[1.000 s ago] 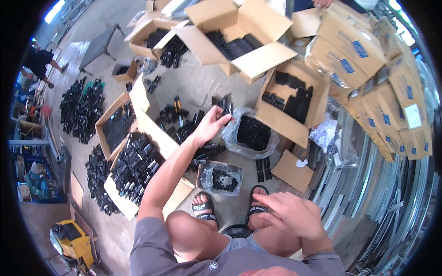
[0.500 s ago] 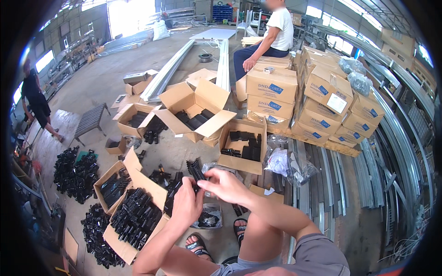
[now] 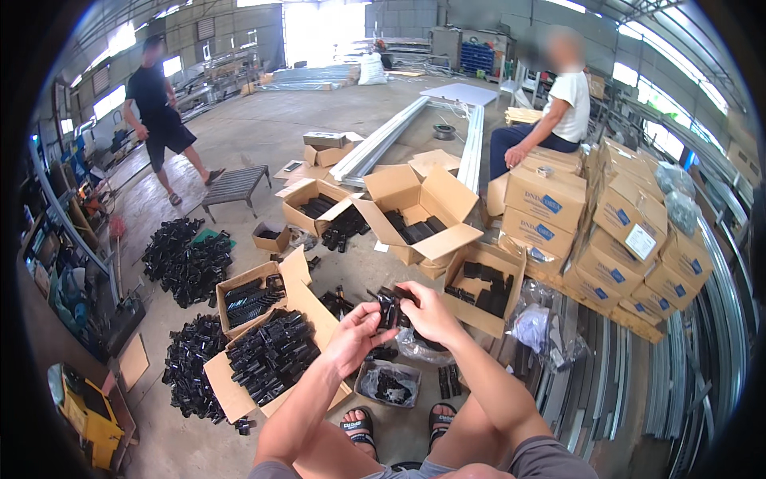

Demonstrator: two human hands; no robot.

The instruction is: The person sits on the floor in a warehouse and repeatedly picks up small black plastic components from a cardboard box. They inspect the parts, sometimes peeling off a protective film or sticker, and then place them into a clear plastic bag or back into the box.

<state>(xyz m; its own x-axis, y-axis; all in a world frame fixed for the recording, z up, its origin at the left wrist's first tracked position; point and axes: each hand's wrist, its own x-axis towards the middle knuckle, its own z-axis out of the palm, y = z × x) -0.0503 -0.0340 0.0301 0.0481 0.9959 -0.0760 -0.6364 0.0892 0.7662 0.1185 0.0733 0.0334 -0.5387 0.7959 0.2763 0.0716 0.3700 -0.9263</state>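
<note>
The left hand [image 3: 353,339] pinches a black part [image 3: 388,307] between thumb and fingers, palm turned partly up, while the right hand [image 3: 431,314] closes over the part from its other side, fingers bent; the exact placing of its fingertips is hidden. The part is thus between the two hands, above the floor. To the left of the left hand stands an open carton [image 3: 220,387] piled with similar black pieces, with a loose heap [image 3: 194,363] on the floor just past it. Nearer the body than the hands, a small box [image 3: 416,385] lined with clear plastic contains small black bits, and dark strips [image 3: 449,382] lie to its right. Just beyond the right hand is a carton [image 3: 475,317] partly filled with black pieces; farther out from both hands is a larger one [image 3: 440,249] with its flaps spread. Well to the right of the right hand rise stacked cartons [image 3: 542,203].
</note>
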